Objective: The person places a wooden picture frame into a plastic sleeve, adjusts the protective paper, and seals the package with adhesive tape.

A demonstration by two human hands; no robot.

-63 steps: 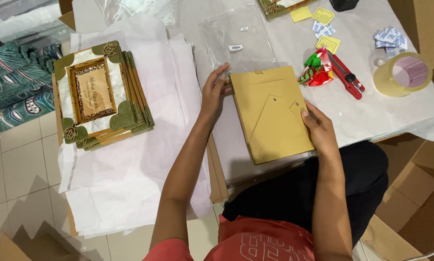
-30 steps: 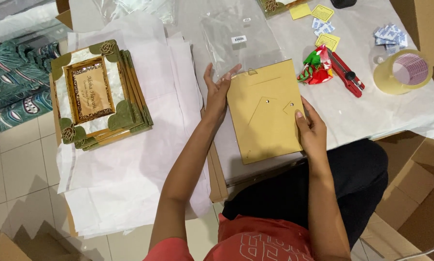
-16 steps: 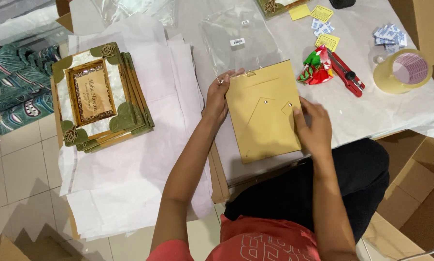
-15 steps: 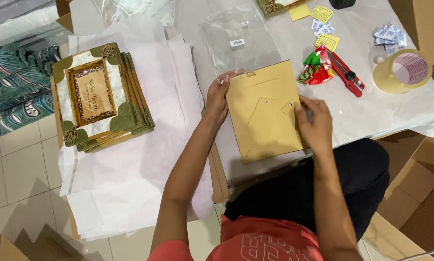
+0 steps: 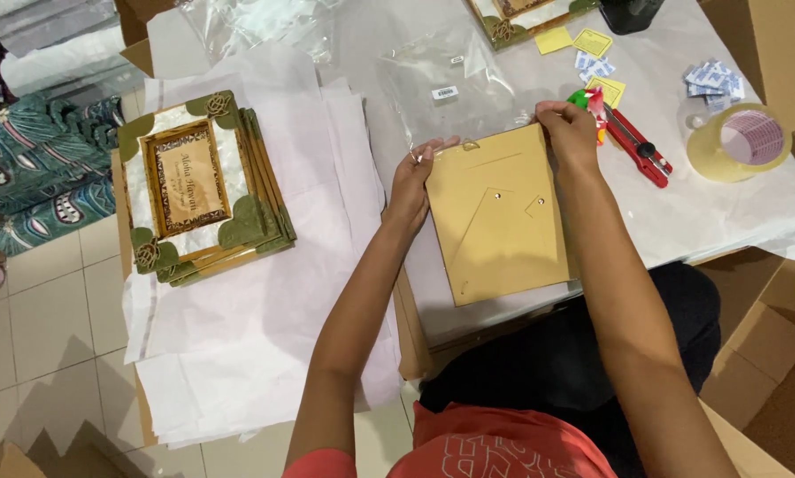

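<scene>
We are gripping the frame's (image 5: 501, 217) far corners, both hands (image 5: 412, 177) (image 5: 567, 133) equally near, its long axis running toward us.

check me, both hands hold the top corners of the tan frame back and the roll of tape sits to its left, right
Not quite. In the head view the roll of tape sits to the right of the tan frame back. The left hand and right hand do hold its top corners.
</scene>
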